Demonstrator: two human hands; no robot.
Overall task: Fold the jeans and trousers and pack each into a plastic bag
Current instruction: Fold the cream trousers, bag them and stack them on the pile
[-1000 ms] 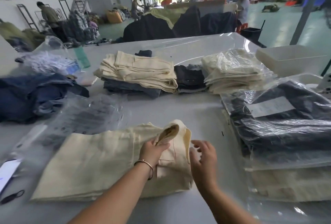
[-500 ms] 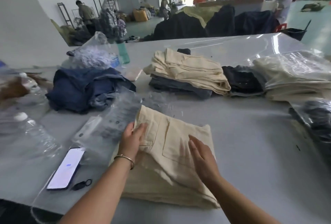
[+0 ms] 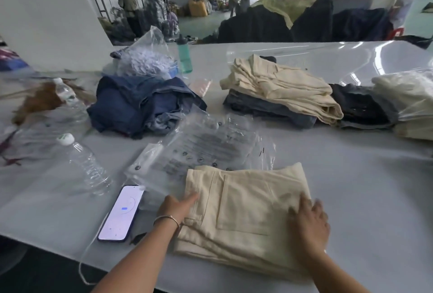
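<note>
Folded cream trousers [image 3: 246, 213] lie on the grey table near its front edge. My left hand [image 3: 177, 206] touches their left edge, fingers reaching onto the cloth. My right hand [image 3: 309, 222] lies flat on their right edge, fingers spread. A clear plastic bag [image 3: 199, 149] with printed text lies flat just behind the trousers, partly under them. Behind it sits a heap of blue jeans [image 3: 140, 105]. Further right is a stack of folded cream and dark trousers [image 3: 281, 91], then bagged cream trousers [image 3: 410, 103].
A phone [image 3: 120, 214] with a lit screen lies left of my left hand. Two clear water bottles [image 3: 86, 166] lie on the left. A green bottle [image 3: 184, 54] and a crumpled plastic bag [image 3: 145, 58] stand at the back. People work in the hall beyond.
The trousers went from half folded to a compact fold, now turned square to me. My hands moved from their top to their left and right edges. My view swung left.
</note>
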